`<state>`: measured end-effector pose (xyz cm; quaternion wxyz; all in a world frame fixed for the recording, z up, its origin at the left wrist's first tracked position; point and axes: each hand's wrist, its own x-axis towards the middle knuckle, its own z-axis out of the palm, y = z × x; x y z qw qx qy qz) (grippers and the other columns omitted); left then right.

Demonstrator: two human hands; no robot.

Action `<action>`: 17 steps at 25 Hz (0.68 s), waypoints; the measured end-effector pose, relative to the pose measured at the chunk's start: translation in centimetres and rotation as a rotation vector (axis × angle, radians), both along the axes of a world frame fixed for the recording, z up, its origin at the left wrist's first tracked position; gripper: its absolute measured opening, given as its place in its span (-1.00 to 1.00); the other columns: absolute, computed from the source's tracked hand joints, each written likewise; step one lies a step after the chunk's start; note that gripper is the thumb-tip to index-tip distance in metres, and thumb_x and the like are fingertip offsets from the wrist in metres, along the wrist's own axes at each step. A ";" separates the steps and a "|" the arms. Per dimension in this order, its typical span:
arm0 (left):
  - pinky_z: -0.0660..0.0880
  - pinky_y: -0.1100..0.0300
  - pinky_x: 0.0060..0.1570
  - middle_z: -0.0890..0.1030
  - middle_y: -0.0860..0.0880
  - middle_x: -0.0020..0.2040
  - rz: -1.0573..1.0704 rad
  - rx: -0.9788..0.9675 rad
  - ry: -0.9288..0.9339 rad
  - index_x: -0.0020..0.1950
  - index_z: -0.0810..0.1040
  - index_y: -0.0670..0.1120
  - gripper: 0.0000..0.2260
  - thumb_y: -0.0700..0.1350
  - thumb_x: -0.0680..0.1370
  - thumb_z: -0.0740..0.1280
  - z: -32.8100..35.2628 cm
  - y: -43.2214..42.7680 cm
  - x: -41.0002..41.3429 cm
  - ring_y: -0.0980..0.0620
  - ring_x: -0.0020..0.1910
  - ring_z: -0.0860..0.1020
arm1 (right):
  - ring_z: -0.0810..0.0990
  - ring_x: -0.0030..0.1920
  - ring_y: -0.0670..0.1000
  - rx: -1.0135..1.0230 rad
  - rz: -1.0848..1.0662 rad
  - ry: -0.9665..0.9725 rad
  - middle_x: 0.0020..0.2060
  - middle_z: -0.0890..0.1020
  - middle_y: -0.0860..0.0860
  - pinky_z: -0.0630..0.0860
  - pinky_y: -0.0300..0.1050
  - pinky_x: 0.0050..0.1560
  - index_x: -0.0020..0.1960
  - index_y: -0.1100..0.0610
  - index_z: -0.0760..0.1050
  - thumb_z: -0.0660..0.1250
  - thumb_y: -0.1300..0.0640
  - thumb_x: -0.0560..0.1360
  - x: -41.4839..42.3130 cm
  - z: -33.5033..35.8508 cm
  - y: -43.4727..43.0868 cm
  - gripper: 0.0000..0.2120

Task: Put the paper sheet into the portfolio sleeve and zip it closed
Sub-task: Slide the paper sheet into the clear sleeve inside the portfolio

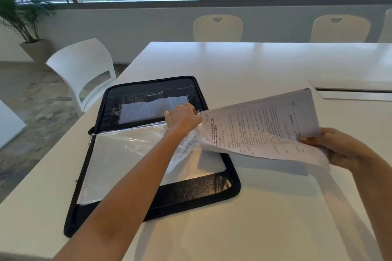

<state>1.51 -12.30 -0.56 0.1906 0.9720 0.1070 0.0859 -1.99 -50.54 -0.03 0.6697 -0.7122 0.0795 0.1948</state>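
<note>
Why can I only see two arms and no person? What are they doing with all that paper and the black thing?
The camera sits on the person's head and looks down, so you see only their own arms. There is just this one picture. On the white table lies a black zip portfolio, opened flat, with clear plastic sleeves inside. The left hand lifts the edge of one sleeve to open it. The right hand pinches the printed paper sheets and holds them tilted above the table, their far edge near the sleeve's opening. The paper is not inside yet, and the zip is still open. Empty chairs stand around the table.
</note>
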 end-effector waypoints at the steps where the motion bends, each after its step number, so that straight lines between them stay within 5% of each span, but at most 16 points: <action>1: 0.27 -0.20 0.29 0.65 0.04 -0.24 -0.003 0.002 -0.020 -0.16 0.61 0.00 -0.83 0.04 0.52 0.30 0.3 0.0 0.2 -0.02 -0.21 0.55 | 0.71 -0.28 0.10 -0.032 0.033 -0.003 -0.16 0.72 0.22 0.61 -0.13 -0.40 -0.02 0.30 0.63 0.44 0.26 0.27 1.0 0.4 -0.2 -0.71; 10: 0.35 -0.18 0.29 0.68 0.01 -0.18 -0.113 0.016 -0.004 -0.18 0.57 -0.01 -0.82 0.01 0.56 0.25 1.7 -0.2 -0.6 -0.01 -0.19 0.59 | 0.70 -0.14 0.20 0.004 0.199 0.049 0.00 0.69 0.26 0.64 -0.04 -0.28 0.07 0.26 0.63 0.46 0.30 0.27 5.4 -0.4 0.8 -0.64; 13: 0.41 -0.11 0.25 0.67 0.07 -0.18 -0.237 0.022 0.122 -0.08 0.62 0.01 -0.67 0.23 0.55 0.24 2.1 -0.2 -3.6 0.11 -0.25 0.58 | 0.68 -0.05 0.24 0.035 0.187 0.085 0.09 0.65 0.27 0.65 0.04 -0.22 0.22 0.24 0.52 0.46 0.29 0.29 5.9 -1.7 0.6 -0.51; 17: 0.36 -0.06 0.26 0.52 0.03 0.35 -0.488 0.135 0.186 0.38 0.45 0.03 -0.14 0.59 0.34 0.02 1.4 0.1 -10.2 -0.01 0.28 0.48 | 0.66 0.00 0.26 0.111 0.149 0.110 0.17 0.60 0.31 0.66 0.11 -0.15 0.29 0.27 0.45 0.44 0.30 0.33 6.3 -2.6 -0.4 -0.46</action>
